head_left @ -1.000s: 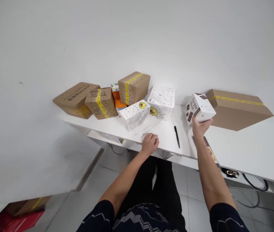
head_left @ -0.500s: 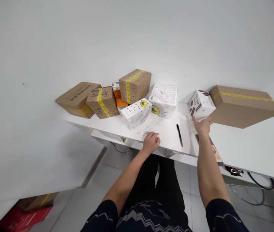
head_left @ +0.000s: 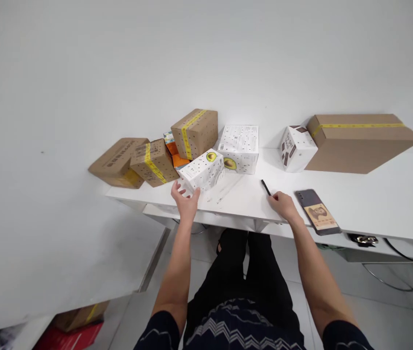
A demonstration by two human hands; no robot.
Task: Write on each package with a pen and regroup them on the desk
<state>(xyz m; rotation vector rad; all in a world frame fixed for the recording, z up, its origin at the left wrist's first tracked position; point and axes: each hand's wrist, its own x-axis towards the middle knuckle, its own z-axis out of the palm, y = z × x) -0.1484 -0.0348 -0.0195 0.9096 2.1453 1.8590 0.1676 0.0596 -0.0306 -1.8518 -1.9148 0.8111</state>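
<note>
From my remote seat I have the left hand (head_left: 186, 204) open at the front edge of the bench (head_left: 385, 204), thumb and fingers spread just short of the smaller white avocado box (head_left: 204, 170); whether the thumb touches its near corner, I can't tell. That box lies tilted across the left half of the bench, in front of the larger white avocado box (head_left: 241, 146). The right hand (head_left: 284, 205) has its fingers curled over the near end of a black pen (head_left: 266, 187) by the front edge (my view hides whether they really grip it).

As for progress, I judge it only partly along. The chocolate Su-per Meal box (head_left: 299, 150) stands free of both hands near the back edge, against the long taped carton (head_left: 352, 150). The pen is reached but not clearly lifted, and no box is held yet.

Right of the pen hand, a phone (head_left: 316, 214) lies at the front edge; toward the bench's left corner I see the dotted taped carton (head_left: 155, 163).
</note>
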